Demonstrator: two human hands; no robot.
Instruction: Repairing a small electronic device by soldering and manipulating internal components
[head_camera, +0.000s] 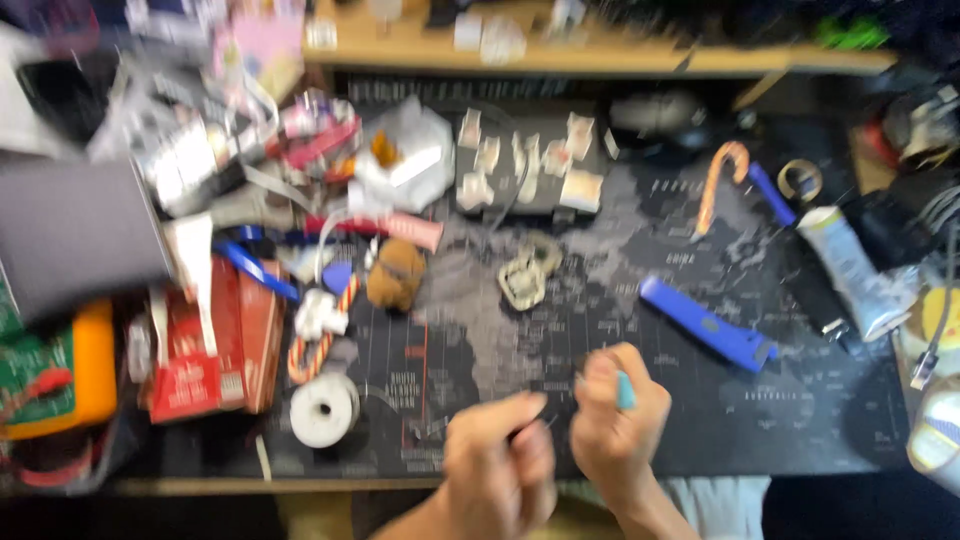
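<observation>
Both hands busy over the cluttered table (800, 420)

Right hand (615, 420) closes its grip on a small teal tool (625, 390); left hand (500, 465) pinches something dark, too blurred to identify.

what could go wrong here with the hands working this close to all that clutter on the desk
1. The right hand grips a thin teal-handled tool right beside the left hand; a slip might jab the fingers.
2. The white spool sits close to the left hand and could be knocked off the desk mat.
3. The view is blurred, so whatever small part the left hand pinches cannot be made out.
</observation>
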